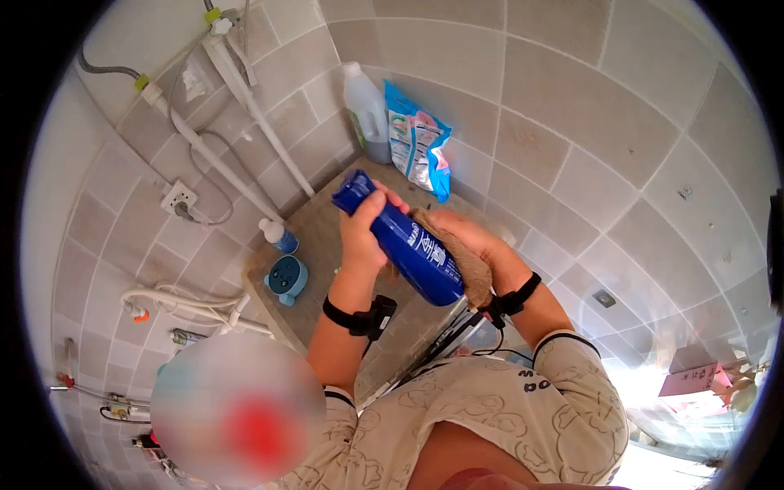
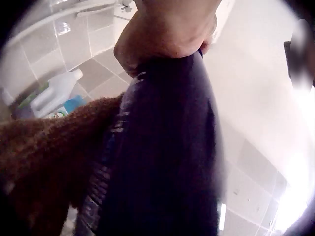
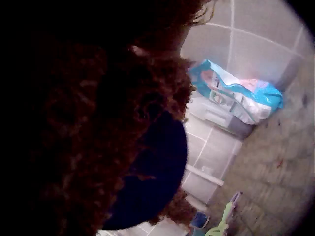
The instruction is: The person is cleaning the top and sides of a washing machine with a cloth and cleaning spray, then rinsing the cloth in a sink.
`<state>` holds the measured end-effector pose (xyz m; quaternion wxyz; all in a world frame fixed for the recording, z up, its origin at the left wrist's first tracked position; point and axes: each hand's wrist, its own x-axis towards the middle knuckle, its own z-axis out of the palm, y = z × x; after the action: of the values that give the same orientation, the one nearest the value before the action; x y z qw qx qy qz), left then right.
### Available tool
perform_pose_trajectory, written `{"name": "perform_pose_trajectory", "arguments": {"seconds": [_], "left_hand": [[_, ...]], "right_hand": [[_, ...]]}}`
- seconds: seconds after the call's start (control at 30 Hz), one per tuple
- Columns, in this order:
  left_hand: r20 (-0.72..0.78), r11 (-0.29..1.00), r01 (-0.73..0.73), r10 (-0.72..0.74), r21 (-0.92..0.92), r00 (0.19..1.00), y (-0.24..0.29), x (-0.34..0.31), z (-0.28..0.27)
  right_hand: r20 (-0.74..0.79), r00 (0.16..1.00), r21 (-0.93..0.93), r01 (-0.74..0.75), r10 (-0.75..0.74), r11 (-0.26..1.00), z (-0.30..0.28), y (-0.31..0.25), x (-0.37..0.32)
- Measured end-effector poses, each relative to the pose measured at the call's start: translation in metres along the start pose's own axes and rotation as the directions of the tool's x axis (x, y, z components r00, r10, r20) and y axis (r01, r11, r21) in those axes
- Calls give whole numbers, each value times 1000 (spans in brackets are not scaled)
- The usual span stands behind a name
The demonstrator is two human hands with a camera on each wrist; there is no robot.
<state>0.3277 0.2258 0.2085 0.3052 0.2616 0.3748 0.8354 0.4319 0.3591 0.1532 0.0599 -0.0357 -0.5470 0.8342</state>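
A dark blue bottle [image 1: 425,263] with white lettering is held at a slant above the tiled ledge. My left hand [image 1: 363,237] grips it near its capped upper end, thumb laid across the front. Along the bottle's right side my right hand [image 1: 467,232] holds a brown cloth [image 1: 467,269] against it. The left wrist view has the bottle [image 2: 167,142] dark and close, with the fuzzy cloth [image 2: 44,147] at its left edge. In the right wrist view, the cloth [image 3: 74,132] wraps around the bottle's rounded end [image 3: 157,172], and the right fingers are lost in shadow.
A white jug [image 1: 364,106] and a blue-and-white pouch [image 1: 418,140] stand in the back corner of the ledge [image 1: 322,269]. At its left edge are a small white-and-blue bottle [image 1: 281,237] and a round blue object [image 1: 287,276]. White pipes [image 1: 265,131] and a socket [image 1: 180,198] line the left wall.
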Motion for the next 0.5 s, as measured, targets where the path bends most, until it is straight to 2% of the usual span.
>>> {"name": "perform_pose_trajectory", "arguments": {"seconds": [0.03, 0.07, 0.1, 0.13, 0.17, 0.23, 0.27, 0.3, 0.37, 0.4, 0.43, 0.47, 0.5], "left_hand": [[-2, 1000, -3, 3, 0, 1000, 4, 3, -3], [40, 995, 13, -9, -100, 999, 7, 6, -5], [84, 980, 33, -17, -197, 996, 11, 10, -8], [107, 975, 24, -1, -221, 994, 14, 15, -13], [106, 975, 23, 1, -222, 994, 17, 19, -15], [121, 954, -62, 101, -294, 988, 22, 26, -19], [117, 946, -80, 123, -314, 985, 22, 30, -23], [118, 946, -83, 125, -314, 985, 20, 36, -30], [127, 925, -59, 115, -375, 985, 15, 44, -42], [60, 945, -39, 61, -324, 996, 20, 37, -25], [61, 946, -42, 65, -323, 996, 11, 38, -29], [3, 996, -3, 3, -93, 1000, -1, 40, -40], [-69, 989, 54, -45, 139, 997, -9, 39, -45]], "right_hand": [[115, 984, 254, -164, 139, 953, 3, 1, -9], [117, 983, 252, -165, 139, 954, -2, 7, -16], [178, 971, 328, -210, 158, 921, -10, 16, -22], [239, 956, 397, -256, 170, 881, -15, 26, -26], [240, 956, 396, -257, 171, 881, -14, 38, -29], [263, 964, 670, -162, -29, 724, -2, 50, -34], [239, 967, 702, -107, -91, 704, 3, 52, -34], [241, 966, 701, -108, -92, 705, 5, 54, -32], [75, 997, 720, -75, 30, 690, 7, 58, -31], [77, 997, 719, -75, 27, 691, 3, 63, -28], [-39, 999, 677, 50, -32, 734, -3, 68, -22], [-149, 984, 619, 172, -100, 766, -8, 71, -16], [-146, 984, 620, 173, -105, 766, -1, 58, -15]]}}
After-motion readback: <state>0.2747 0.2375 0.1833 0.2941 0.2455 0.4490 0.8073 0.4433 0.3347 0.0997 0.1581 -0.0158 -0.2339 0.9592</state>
